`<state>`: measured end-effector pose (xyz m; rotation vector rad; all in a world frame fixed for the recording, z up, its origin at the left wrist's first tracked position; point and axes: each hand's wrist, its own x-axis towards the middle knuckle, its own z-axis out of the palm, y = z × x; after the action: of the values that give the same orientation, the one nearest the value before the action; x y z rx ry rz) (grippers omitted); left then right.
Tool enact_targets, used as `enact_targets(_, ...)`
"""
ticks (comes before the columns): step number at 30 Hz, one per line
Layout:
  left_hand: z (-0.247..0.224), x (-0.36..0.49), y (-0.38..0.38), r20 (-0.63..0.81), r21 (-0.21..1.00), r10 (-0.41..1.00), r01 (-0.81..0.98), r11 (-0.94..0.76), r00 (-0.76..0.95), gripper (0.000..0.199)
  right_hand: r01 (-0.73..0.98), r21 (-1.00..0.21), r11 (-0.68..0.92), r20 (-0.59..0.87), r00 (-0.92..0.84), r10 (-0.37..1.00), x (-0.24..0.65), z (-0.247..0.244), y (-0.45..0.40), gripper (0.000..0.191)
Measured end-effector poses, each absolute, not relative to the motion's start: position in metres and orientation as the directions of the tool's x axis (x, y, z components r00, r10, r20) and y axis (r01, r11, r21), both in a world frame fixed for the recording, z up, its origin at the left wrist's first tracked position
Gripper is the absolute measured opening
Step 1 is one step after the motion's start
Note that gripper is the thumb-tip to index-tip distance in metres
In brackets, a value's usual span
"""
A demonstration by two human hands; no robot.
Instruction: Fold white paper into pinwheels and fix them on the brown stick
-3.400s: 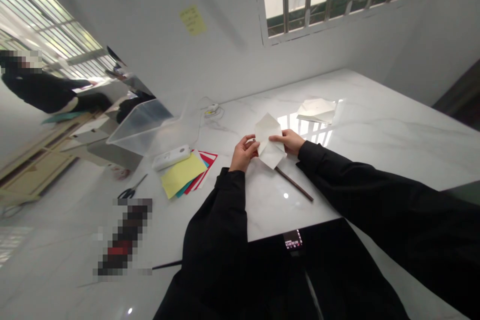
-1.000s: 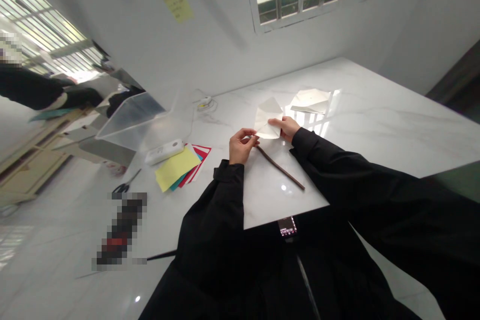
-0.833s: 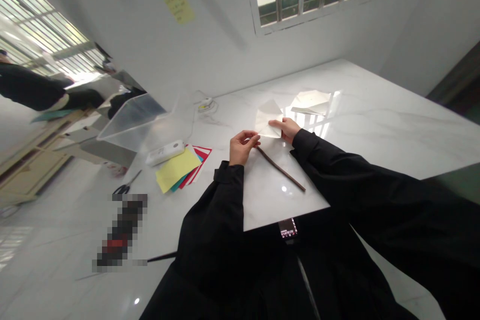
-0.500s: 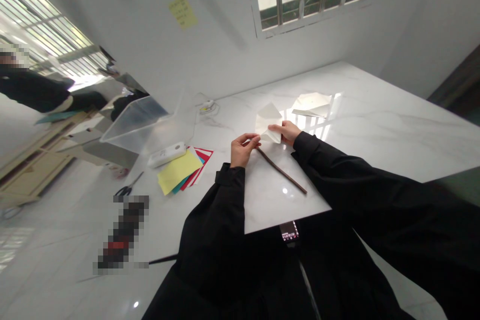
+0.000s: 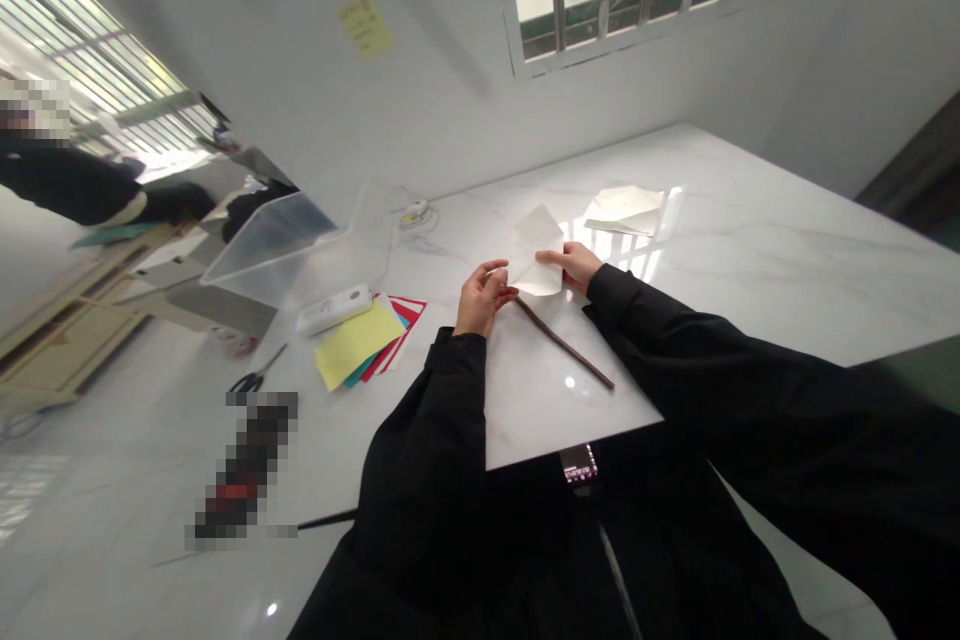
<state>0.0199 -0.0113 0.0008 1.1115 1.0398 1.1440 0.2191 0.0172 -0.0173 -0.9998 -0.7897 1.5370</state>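
Two bare hands, the left hand (image 5: 484, 302) and the right hand (image 5: 574, 264), pinch the edges of a folded sheet of white paper (image 5: 537, 262) between finger and thumb, holding it over the white marble tabletop (image 5: 757, 220) near its front edge, just above a slim brown stick (image 5: 564, 357).

The counter (image 5: 757, 220) is glossy polished marble, the folded paper (image 5: 536, 265) matt, the stick (image 5: 562, 345) smooth wood, the bin (image 5: 270, 250) clear plastic, the sleeves (image 5: 660, 335) matt black cloth.
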Motion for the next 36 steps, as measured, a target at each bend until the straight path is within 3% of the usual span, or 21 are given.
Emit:
enact_targets(13,-0.018,0.02,-0.006,0.019,1.0,0.985,0.007,-0.021,0.171,0.057,-0.437,-0.88,-0.185,-0.169,-0.075,0.983,0.221,-0.018,0.017,0.004)
enact_targets(19,-0.009,0.02,-0.011,0.185,0.982,0.963,0.002,-0.189,0.197,0.04,-0.455,-0.871,-0.188,-0.169,-0.081,0.982,0.222,-0.019,0.018,0.003)
enact_targets(24,-0.006,0.02,-0.012,0.213,0.972,0.95,0.051,-0.23,0.228,0.019,-0.481,-0.856,-0.188,-0.175,-0.072,0.982,0.223,-0.018,0.017,0.003)
enact_targets(36,-0.006,0.02,-0.014,0.239,0.962,0.947,0.082,-0.261,0.214,0.037,-0.481,-0.854,-0.199,-0.18,-0.086,0.98,0.222,-0.012,0.013,0.005)
